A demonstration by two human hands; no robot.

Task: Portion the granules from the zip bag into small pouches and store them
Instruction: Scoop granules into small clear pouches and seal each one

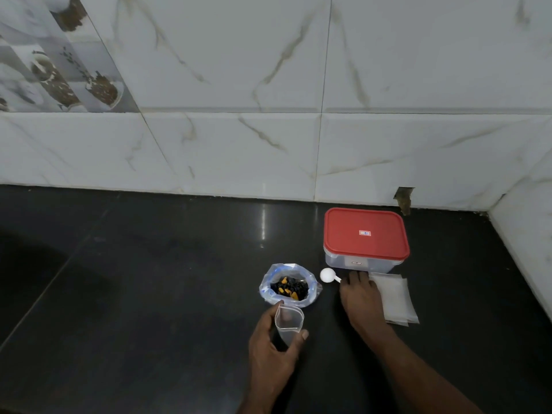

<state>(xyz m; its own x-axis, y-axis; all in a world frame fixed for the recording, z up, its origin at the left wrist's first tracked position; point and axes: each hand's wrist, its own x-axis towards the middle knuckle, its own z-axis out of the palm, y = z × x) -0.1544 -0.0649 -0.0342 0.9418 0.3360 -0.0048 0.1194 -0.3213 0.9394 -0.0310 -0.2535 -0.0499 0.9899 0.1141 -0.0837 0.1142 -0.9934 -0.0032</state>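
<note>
At lower centre, a pouch [289, 322] is gripped by the left hand [270, 351] with curled fingers, just below the zip bag [288, 286]. To the right, the scoop [328, 276] handle is touched by the right hand [361, 303]; whether it is gripped cannot be told.

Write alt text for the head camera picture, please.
A left hand holds a small open pouch beside an open zip bag of dark granules. The right hand touches a white scoop near spare pouches and a red-lidded box.

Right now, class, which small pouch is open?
The pouch gripped by the left hand, mouth spread open; the other pouches lie flat by the right hand.
</note>
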